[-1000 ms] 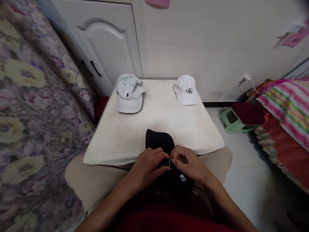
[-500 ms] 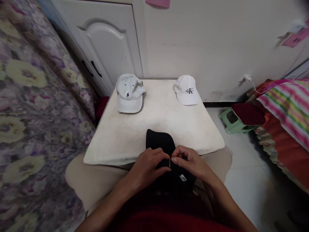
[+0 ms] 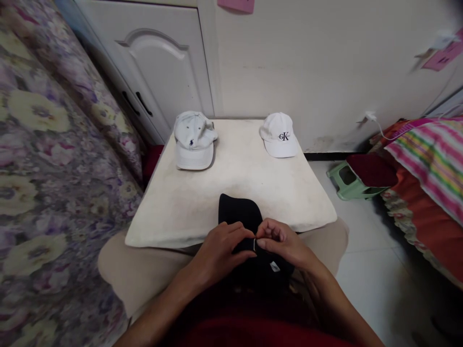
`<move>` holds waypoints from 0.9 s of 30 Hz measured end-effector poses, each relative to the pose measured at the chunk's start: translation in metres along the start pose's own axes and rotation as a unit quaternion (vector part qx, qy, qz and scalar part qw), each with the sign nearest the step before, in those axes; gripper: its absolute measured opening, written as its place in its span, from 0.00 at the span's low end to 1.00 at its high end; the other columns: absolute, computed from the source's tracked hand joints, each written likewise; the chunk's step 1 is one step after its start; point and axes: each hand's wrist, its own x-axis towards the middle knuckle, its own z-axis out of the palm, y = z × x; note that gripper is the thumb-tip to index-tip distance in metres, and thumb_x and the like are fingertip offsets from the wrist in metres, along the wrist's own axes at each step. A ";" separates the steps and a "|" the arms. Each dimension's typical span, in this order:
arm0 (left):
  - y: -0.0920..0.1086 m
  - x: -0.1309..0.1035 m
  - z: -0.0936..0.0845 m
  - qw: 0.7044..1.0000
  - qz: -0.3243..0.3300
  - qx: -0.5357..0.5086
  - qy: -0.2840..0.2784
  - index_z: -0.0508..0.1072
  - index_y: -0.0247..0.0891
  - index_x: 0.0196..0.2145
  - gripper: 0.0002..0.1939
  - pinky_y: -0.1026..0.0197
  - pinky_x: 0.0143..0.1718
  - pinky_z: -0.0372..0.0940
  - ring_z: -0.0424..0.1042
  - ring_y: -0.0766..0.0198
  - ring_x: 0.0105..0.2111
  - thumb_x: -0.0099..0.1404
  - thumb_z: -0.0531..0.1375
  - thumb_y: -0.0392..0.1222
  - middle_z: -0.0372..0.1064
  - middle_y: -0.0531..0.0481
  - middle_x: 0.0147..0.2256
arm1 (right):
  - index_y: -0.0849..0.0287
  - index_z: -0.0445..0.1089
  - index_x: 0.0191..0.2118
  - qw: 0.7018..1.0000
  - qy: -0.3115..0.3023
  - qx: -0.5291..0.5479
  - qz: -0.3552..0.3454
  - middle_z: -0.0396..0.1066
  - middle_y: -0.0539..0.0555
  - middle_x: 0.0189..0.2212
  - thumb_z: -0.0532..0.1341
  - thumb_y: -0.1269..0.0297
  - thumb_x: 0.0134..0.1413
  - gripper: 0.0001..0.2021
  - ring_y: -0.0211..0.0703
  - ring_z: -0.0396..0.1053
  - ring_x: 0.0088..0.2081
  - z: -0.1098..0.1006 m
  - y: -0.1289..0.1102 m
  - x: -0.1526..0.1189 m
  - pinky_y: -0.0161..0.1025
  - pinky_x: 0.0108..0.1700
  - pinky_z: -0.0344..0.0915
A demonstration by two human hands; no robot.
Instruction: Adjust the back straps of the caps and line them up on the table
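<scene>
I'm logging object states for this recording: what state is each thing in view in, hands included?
Black cap, held in both hands, brim pointing away
Clasp, between the hands; fastened or not, cannot tell
Left hand, gripping the black cap
Right hand, pinching beside the clasp
Pale grey cap, upright on the table, brim toward the camera
White cap, likewise
Cabinet door, shut
Stool, upright
Curtain, hanging in folds

From the wearer's head, the single camera faces forward and steeply down over the beige-trousered lap (image 3: 144, 267) and black peaked cap (image 3: 238, 210) (both near, low in the view), looking across the cream-topped table (image 3: 238, 164) to the white cabinet door (image 3: 159, 67) and wall (image 3: 307, 62).
</scene>
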 end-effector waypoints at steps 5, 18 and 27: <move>-0.002 0.000 0.000 1.000 -0.003 -0.009 0.003 0.71 0.45 0.45 0.12 0.57 0.36 0.58 0.68 0.61 0.33 0.66 0.64 0.49 0.72 0.53 0.36 | 0.57 0.67 0.36 1.000 0.019 0.003 0.006 0.61 0.44 0.23 0.67 0.51 0.55 0.15 0.34 0.56 0.24 -0.001 0.001 -0.001 0.34 0.26 0.52; 0.001 -0.003 -0.015 0.993 -0.051 -0.101 -0.027 0.73 0.44 0.45 0.14 0.58 0.37 0.61 0.70 0.60 0.36 0.63 0.67 0.48 0.71 0.53 0.36 | 0.58 0.70 0.36 0.993 -0.082 0.048 0.069 0.62 0.43 0.22 0.69 0.51 0.51 0.16 0.31 0.54 0.21 -0.014 0.007 -0.010 0.32 0.23 0.50; 0.003 0.000 -0.022 0.985 -0.076 -0.138 -0.069 0.75 0.42 0.39 0.06 0.59 0.37 0.62 0.71 0.62 0.35 0.68 0.61 0.44 0.73 0.53 0.35 | 0.58 0.71 0.33 0.996 -0.071 0.007 0.058 0.61 0.45 0.23 0.68 0.55 0.53 0.12 0.33 0.54 0.24 -0.015 0.004 -0.007 0.33 0.26 0.49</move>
